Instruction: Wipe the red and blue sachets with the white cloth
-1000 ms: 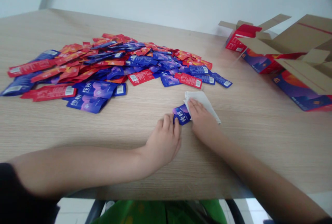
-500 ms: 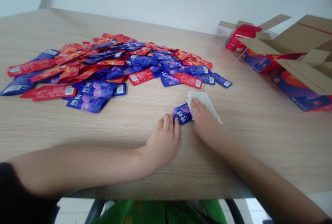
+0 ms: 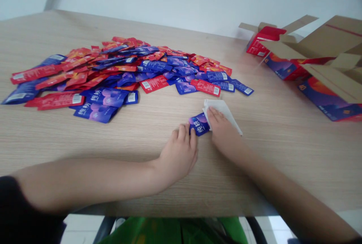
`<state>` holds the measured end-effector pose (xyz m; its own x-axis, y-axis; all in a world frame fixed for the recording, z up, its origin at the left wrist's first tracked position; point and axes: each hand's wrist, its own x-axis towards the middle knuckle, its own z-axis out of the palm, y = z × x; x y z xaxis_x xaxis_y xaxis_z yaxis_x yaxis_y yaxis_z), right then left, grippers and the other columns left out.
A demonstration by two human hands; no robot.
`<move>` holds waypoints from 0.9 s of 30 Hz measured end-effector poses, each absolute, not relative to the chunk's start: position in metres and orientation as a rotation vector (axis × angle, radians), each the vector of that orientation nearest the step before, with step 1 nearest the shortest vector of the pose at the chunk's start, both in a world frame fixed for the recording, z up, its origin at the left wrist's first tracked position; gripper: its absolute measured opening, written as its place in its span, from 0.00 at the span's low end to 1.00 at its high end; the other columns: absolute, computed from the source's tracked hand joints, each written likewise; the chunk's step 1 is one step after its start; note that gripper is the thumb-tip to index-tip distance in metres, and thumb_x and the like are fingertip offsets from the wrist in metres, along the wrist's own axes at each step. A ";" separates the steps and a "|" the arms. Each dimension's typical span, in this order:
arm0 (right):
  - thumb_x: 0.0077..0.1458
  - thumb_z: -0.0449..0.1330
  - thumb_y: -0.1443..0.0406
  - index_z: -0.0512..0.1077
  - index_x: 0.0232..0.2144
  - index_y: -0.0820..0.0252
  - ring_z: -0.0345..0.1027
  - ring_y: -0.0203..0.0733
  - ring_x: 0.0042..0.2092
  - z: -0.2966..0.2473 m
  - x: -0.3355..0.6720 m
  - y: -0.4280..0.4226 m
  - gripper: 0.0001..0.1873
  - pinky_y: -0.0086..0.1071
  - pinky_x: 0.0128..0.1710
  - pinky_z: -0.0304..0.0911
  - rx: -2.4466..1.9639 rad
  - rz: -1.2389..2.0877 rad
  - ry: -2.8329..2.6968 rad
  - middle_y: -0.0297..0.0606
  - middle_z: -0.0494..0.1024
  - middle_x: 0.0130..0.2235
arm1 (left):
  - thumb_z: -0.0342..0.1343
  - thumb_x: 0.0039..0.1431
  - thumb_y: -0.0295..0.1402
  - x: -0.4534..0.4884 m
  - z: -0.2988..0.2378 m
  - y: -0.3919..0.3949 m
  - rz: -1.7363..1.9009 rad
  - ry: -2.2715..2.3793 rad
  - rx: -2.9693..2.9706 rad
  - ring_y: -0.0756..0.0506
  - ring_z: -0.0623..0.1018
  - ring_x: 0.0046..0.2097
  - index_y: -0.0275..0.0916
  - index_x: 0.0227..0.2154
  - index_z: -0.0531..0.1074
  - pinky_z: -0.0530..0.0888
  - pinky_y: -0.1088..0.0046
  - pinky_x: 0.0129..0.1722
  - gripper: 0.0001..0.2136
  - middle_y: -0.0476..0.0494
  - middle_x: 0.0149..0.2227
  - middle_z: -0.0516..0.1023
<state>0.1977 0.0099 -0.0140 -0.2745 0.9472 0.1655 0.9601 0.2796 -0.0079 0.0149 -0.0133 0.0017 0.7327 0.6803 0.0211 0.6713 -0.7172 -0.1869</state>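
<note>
Inspection finds a small blue sachet (image 3: 199, 124) lying flat on a wooden table (image 3: 42, 123), directly between the person's two hands. Its long axis appears to run roughly left to right, rising slightly toward the right, though the exact line is hard to fix at this angle.

The left hand (image 3: 178, 157) lies palm down on the near-left side of the sachet. Its fingers (image 3: 183, 131) are slightly spread, with the tips at or against the sachet's left edge; no pinch is visible. The right hand (image 3: 223, 134) lies palm down on the right side, its fingers (image 3: 214, 115) close together and resting on a folded white tissue (image 3: 227, 114). The tissue lies just beyond those fingers and touches the sachet's right end. Both hands are about equally near; the left appears to contact the sachet, while right-hand contact cannot be confirmed.

Beyond the fingertips lies a heap of red and blue sachets (image 3: 113, 72). Far to the right of the fingers stands an opened cardboard carton (image 3: 330, 40), beside a red box (image 3: 257, 44). Contents of both cannot be seen.
</note>
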 end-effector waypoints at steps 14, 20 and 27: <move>0.49 0.44 0.81 0.61 0.59 0.86 0.55 0.57 0.64 -0.011 0.199 0.014 0.33 0.49 0.63 0.56 -1.889 -0.188 -2.374 0.66 0.60 0.63 | 0.43 0.65 0.36 0.016 0.002 -0.012 0.080 -1.080 -2.749 0.28 0.69 0.58 0.18 0.60 0.60 0.70 0.55 0.50 0.27 0.18 0.57 0.68; 0.54 0.44 0.78 0.62 0.59 0.80 0.55 0.53 0.65 -0.016 0.163 -0.015 0.30 0.47 0.63 0.56 -1.499 -0.172 -2.602 0.62 0.61 0.63 | 0.42 0.65 0.34 0.015 0.005 -0.012 0.138 -1.005 -2.761 0.28 0.70 0.57 0.18 0.56 0.65 0.70 0.55 0.50 0.24 0.19 0.56 0.69; 0.50 0.43 0.81 0.61 0.59 0.84 0.56 0.55 0.64 -0.013 0.196 0.008 0.33 0.47 0.63 0.57 -1.859 -0.211 -2.367 0.64 0.61 0.63 | 0.43 0.65 0.36 0.015 0.003 -0.013 0.087 -1.090 -2.758 0.29 0.68 0.59 0.18 0.60 0.59 0.70 0.54 0.50 0.27 0.17 0.58 0.67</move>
